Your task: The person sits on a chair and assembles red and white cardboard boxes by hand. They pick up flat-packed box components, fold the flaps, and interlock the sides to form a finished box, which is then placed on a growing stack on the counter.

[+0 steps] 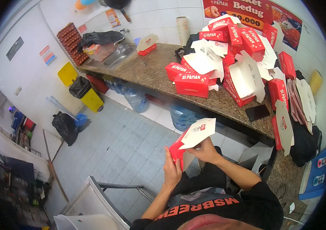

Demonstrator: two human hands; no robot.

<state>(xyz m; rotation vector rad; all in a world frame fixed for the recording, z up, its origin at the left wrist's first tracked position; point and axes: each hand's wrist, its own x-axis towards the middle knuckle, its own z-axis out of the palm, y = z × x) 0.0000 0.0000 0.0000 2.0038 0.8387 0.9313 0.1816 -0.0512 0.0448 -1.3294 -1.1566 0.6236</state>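
A red and white folding takeaway box (pixel 177 148) is held above my lap, its white lid flap (pixel 199 132) standing up and tilted to the right. My left hand (pixel 172 170) grips the red wall on the near left side, with fingers along its face. From the right, my right hand (pixel 206 150) holds the box under the flap; its fingertips are partly hidden behind the cardboard. On the granite counter (pixel 151 63) ahead lies a large heap of the same boxes (pixel 191 84), many with raised lids. One more box (pixel 146 45) stands apart near the sink.
A black phone (pixel 257 112) lies by the counter's front edge. Flat cardboard blanks (pixel 299 99) lean at the right. Water jugs (pixel 181 117) stand below. Left are a sink (pixel 118 57), a yellow bin (pixel 90 100) and a black bag (pixel 64 127). A white container (pixel 86 222) is near.
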